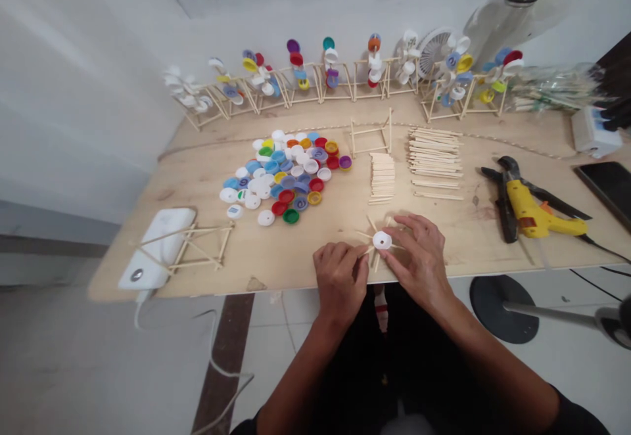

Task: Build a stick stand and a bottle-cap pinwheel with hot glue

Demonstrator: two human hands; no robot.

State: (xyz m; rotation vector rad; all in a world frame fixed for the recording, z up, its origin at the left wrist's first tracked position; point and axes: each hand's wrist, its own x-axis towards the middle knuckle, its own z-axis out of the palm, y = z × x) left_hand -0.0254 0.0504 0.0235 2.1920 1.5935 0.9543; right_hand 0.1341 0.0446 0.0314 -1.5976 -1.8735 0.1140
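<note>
Near the front edge of the table lies a white bottle cap [382,240] with a small dark hole in its middle and several thin sticks radiating from it. My left hand [341,269] pinches one of these sticks on the left side between thumb and fingers. On the other side my right hand [418,254] grips the cap's rim, thumb below and fingers above. Just beyond the hands are a stack of short sticks [382,177] and a larger stack of longer sticks [436,159]. A pile of colourful bottle caps [290,175] spreads to the left.
A yellow glue gun [535,211] and black-handled pliers [505,202] lie right, beside a phone [606,188]. One stick frame [372,139] stands mid-table; another leans over a white power bank [160,248]. Finished-looking cap wheels on frames [300,83] line the wall.
</note>
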